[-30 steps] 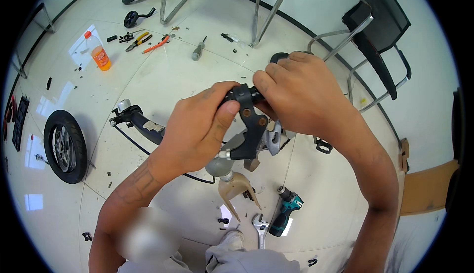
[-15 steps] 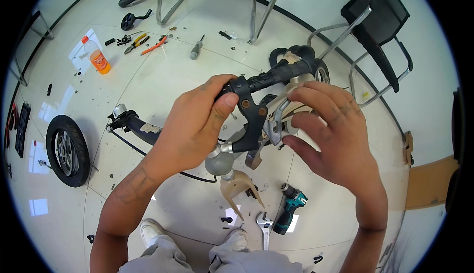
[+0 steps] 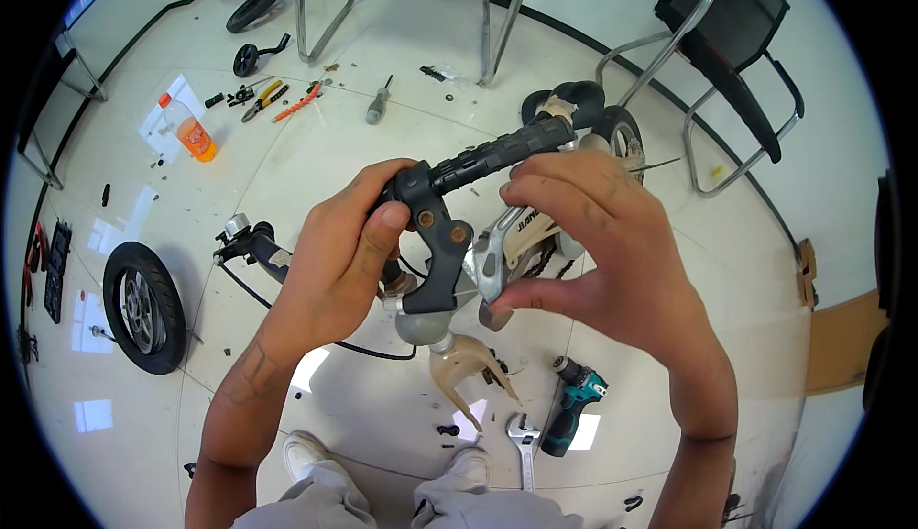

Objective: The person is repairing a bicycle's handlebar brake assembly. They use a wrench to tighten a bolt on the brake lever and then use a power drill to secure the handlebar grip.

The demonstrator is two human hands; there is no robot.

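Note:
My left hand (image 3: pixel 330 266) is wrapped round the handlebar of a small bicycle, its thumb against the black brake lever bracket (image 3: pixel 442 242). A ribbed black handlebar grip (image 3: pixel 502 154) extends from there to the upper right. My right hand (image 3: pixel 622 252) pinches a silver brake lever (image 3: pixel 491 266) between thumb and fingers, just right of the bracket. I cannot tell whether the lever touches the bracket. Below hangs the beige front fork (image 3: pixel 469 366), with no wheel in it. The beige frame (image 3: pixel 531 237) lies partly behind my right hand.
A loose wheel (image 3: pixel 143 307) stands on the floor at left. Near my feet lie a teal cordless drill (image 3: pixel 574 405) and an adjustable wrench (image 3: pixel 523 448). Farther off are an orange drink bottle (image 3: pixel 188 127), pliers (image 3: pixel 263 100), a screwdriver (image 3: pixel 379 103) and a black chair (image 3: pixel 722 60).
The handlebar and both hands have shifted left in the picture. My right fingers and thumb have closed more firmly on the brake lever, which now sits nearer the bracket's lower end.

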